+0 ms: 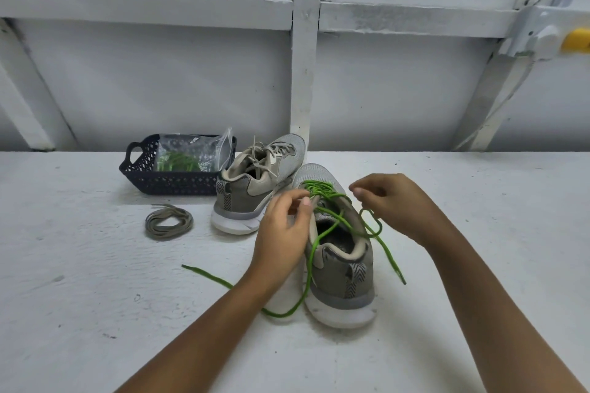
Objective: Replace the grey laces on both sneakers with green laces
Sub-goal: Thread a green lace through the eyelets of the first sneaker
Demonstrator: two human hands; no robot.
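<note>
Two grey sneakers stand heel-toward-me on the white table. The near sneaker [338, 252] carries a green lace [314, 244] threaded through its front eyelets, both ends trailing loose over its sides onto the table. My left hand [282, 230] pinches the lace at the left eyelet row. My right hand [394, 204] hovers at the sneaker's right side, fingers curled, with a loop of green lace hanging just under them. The far sneaker [255, 182] still has grey laces. A removed grey lace [169, 222] lies coiled to the left.
A dark lattice basket [140, 175] at the back left holds a clear plastic bag [191, 153] with more green laces. A white wall with beams rises right behind the table. A yellow object [576, 39] sticks out at the upper right.
</note>
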